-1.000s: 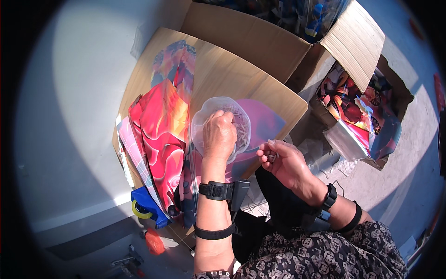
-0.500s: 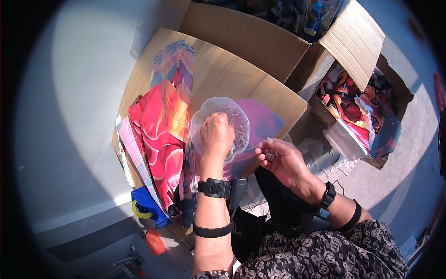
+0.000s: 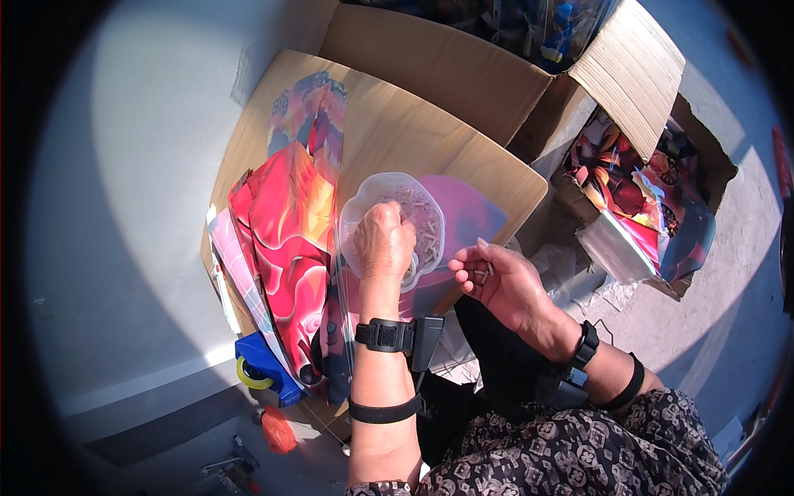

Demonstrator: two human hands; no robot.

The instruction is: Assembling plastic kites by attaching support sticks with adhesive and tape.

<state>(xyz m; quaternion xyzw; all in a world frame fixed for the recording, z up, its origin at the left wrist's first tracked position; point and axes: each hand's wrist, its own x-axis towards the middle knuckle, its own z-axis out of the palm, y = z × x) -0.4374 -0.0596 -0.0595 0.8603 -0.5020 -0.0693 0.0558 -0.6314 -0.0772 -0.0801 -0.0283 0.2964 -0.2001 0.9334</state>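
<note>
Clear tub, on the wooden table at your eleven o'clock: your left hand stays down in it, fingertips hidden, grip impossible to tell. Your right hand, apart from the left at the tub's four o'clock, has edged slightly tubward, fingers curled around small pale pieces; hand-gathering appears to be continuing.
</note>
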